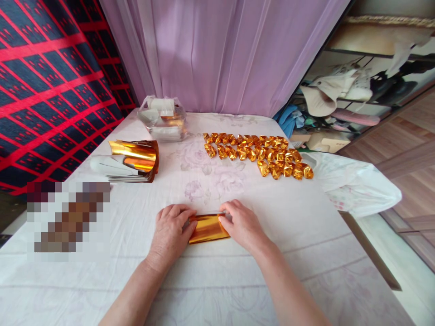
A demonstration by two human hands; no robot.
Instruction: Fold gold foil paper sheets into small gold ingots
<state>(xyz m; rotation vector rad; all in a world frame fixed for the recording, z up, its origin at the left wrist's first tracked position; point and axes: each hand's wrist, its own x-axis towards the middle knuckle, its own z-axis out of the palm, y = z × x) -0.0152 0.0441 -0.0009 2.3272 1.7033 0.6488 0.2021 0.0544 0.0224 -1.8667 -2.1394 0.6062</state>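
Close to the viewer, the left hand [176,226] and the right hand [242,224] are each clamped on one end of a single gold sheet [209,227], thumbs in front and fingers behind; it lies flat, low in the middle of the surface [306,217], and looks only begun, a narrow strip without the points of a finished piece. By the left edge a pixelated patch [68,222] hides whatever is there. Farther back along that edge stands one curled stack [141,151] of gold paper, seemingly what is left to work through; its sheets cannot be counted. Toward the far right corner sit the folded gold pieces [252,154], apparently done: five in the front row, with two longer rows behind, roughly ten each, too crowded for an exact count. One white bag [367,183] lies beside the right edge. Near the far left corner is one clear bag [159,121] holding at least two packs [166,132].
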